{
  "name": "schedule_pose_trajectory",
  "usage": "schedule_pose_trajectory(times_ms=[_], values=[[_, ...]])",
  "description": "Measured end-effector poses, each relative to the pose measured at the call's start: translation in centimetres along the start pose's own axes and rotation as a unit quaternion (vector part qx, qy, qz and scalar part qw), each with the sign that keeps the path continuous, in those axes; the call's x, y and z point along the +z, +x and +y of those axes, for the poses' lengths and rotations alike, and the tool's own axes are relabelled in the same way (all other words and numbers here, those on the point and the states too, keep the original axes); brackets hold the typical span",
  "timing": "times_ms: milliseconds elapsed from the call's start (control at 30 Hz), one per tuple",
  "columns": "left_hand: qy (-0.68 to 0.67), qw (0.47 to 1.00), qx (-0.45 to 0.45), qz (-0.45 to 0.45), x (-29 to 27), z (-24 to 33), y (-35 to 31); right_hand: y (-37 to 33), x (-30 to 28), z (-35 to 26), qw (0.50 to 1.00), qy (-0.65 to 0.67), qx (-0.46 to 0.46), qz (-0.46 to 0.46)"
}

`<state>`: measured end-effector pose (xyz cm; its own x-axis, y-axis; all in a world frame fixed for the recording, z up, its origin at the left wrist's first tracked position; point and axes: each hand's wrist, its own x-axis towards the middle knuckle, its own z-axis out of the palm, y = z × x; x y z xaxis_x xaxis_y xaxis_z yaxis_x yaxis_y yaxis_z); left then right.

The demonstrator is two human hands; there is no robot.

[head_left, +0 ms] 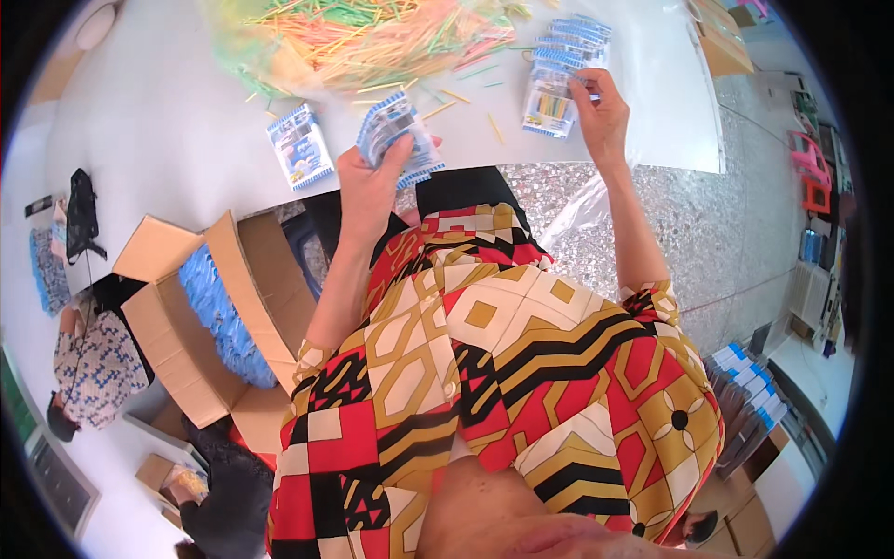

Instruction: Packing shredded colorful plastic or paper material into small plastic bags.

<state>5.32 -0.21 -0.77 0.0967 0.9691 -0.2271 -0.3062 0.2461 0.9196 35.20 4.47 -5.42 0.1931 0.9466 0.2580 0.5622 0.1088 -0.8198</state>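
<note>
My left hand (368, 186) is closed around a small bunch of blue-and-white packets (389, 126), thumb on top, just above the table's near edge. Farther right, my right hand (603, 114) has its fingers bent in a pinch at the side of a clear-fronted packet (548, 107) with coloured sticks showing inside. That packet lies at the near end of an overlapping row of packets (573, 42). Another blue-and-white packet stack (300, 147) rests on the table left of my left hand.
A heap of thin coloured sticks (363, 42) lies in clear plastic at the table's far side, with several loose ones nearby. An open carton (177, 331) of blue packets stands at left. Two people (98, 363) are at left. Bundled packets (745, 391) sit at right.
</note>
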Motion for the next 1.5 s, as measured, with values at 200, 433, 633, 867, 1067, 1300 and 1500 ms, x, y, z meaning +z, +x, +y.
schedule_pose_trajectory(times_ms=[200, 433, 633, 867, 1067, 1300, 1500], values=[[0.021, 1.0, -0.007, 0.008, 0.0, -0.8, 0.5, 0.3, -0.4, -2.2, 0.974, -0.167, -0.122, 0.091], [-0.004, 1.0, 0.022, 0.017, -0.2, -0.6, 0.4, -1.0, 3.2, -10.3, 0.989, 0.039, -0.09, -0.107], [0.017, 0.998, 0.044, 0.034, -0.4, 0.3, -0.1, -0.2, 6.1, -13.8, 0.931, 0.166, -0.107, -0.306], [0.072, 0.994, 0.069, 0.041, -1.9, -0.3, -0.2, -0.5, 7.8, -15.2, 0.915, 0.107, -0.223, -0.32], [0.019, 0.996, 0.07, 0.044, -1.4, 0.7, -0.8, 0.6, 7.5, -14.8, 0.926, 0.121, -0.208, -0.291], [0.079, 0.995, 0.059, -0.016, -2.6, 1.0, -0.9, 1.0, 7.1, -15.0, 0.924, 0.109, -0.218, -0.296], [0.053, 0.994, 0.081, 0.055, -2.6, 0.9, -0.7, 0.6, 6.2, -16.8, 0.92, 0.117, -0.28, -0.247]])
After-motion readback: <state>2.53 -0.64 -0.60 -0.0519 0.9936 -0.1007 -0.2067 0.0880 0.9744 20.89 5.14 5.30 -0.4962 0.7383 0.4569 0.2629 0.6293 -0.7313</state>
